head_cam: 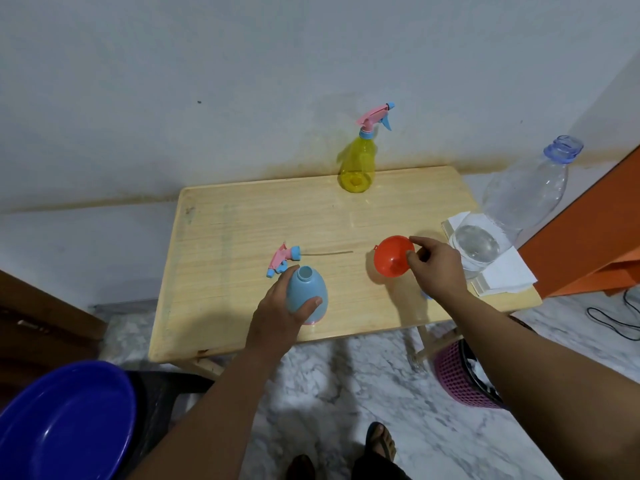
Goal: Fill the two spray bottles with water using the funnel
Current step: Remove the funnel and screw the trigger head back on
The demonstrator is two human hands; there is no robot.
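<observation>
Left hand (pixel 277 317) gripped the uncapped blue bottle (pixel 307 292) on the table (pixel 242 220); right hand (pixel 434 268) pinched the red funnel (pixel 391 255).

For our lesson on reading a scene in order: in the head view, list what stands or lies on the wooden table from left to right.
Spray head → blue bottle, held by the left hand → yellow spray bottle → red funnel, held by the right hand → big clear water bottle standing on white paper.

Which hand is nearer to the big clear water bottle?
The right hand: it holds the red funnel just beside the water bottle. The left hand grips the blue spray bottle, farther to the left.
</observation>
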